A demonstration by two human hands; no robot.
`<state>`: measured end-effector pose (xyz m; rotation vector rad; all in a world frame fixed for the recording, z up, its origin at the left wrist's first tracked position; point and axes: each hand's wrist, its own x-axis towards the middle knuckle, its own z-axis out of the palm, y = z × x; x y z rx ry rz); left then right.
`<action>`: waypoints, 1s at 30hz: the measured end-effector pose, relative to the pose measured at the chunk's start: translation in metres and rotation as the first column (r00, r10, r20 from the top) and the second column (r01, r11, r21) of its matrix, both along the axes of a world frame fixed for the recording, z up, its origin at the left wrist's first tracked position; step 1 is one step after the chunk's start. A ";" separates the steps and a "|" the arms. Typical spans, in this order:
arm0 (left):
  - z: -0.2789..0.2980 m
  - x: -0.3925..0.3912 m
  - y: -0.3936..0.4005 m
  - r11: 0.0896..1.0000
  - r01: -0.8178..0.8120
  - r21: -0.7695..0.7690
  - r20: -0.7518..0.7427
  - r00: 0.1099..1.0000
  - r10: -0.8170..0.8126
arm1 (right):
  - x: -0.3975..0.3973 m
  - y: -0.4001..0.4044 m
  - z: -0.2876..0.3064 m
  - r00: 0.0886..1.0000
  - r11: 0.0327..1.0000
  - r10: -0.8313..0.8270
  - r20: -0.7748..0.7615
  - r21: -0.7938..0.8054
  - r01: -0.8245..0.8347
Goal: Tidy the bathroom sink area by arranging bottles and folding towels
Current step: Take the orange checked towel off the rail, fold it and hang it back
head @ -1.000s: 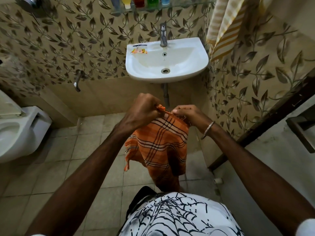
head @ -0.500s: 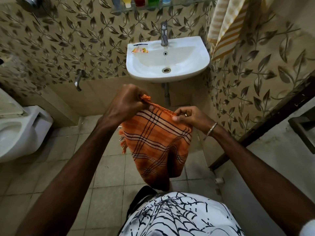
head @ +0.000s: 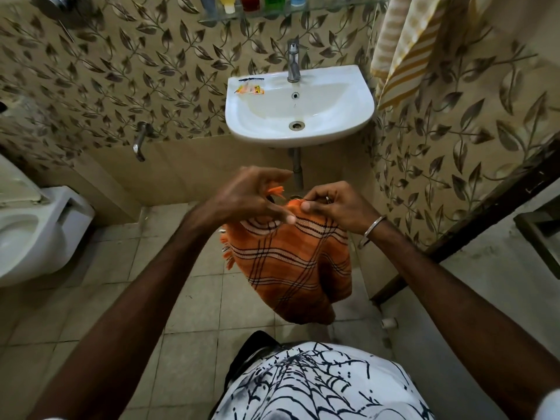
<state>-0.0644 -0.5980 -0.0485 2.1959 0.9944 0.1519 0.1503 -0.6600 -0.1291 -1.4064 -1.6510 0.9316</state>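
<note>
Head view. An orange plaid towel (head: 291,268) hangs in mid-air in front of the person's body, below and in front of the white sink (head: 298,106) and well above the tiled floor (head: 194,298). The right hand (head: 330,204) pinches the towel's upper edge between curled fingers and thumb, carrying its weight so that the cloth drapes freely. The left hand (head: 247,197) is at the neighbouring top corner, where an orange fringe (head: 275,190) sticks up; its fingers are partly spread and somewhat blurred, so whether it actually grips the corner cannot be told. Holding the two top corners close together lets the fabric double over on itself, which suggests a fold in progress. Bottles (head: 251,0) stand in a row on the glass shelf (head: 272,13) above the tap (head: 293,60), apparently already arranged. A striped yellow towel (head: 403,50) hangs on the wall to the right of the sink. A small orange sachet (head: 251,90) lies on the sink's rim.
</note>
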 end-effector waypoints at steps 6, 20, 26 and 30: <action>-0.015 0.016 -0.003 0.998 0.058 0.003 -0.011 0.998 -0.058 | -0.001 -0.001 0.004 1.000 0.998 0.029 -0.005 0.048 -0.029; -0.003 0.004 0.007 0.951 -0.116 0.287 0.111 0.990 0.087 | 0.025 -0.008 -0.016 0.992 0.945 0.010 -0.122 -0.322 -0.049; -0.001 -0.009 0.013 0.936 -0.192 0.296 0.127 0.979 0.160 | 0.026 -0.006 -0.009 0.995 0.978 0.014 -0.100 -0.205 -0.034; 0.002 -0.014 0.011 0.927 -0.202 0.315 0.134 0.977 0.168 | 0.024 -0.002 -0.003 0.998 0.986 0.049 -0.034 -0.157 -0.054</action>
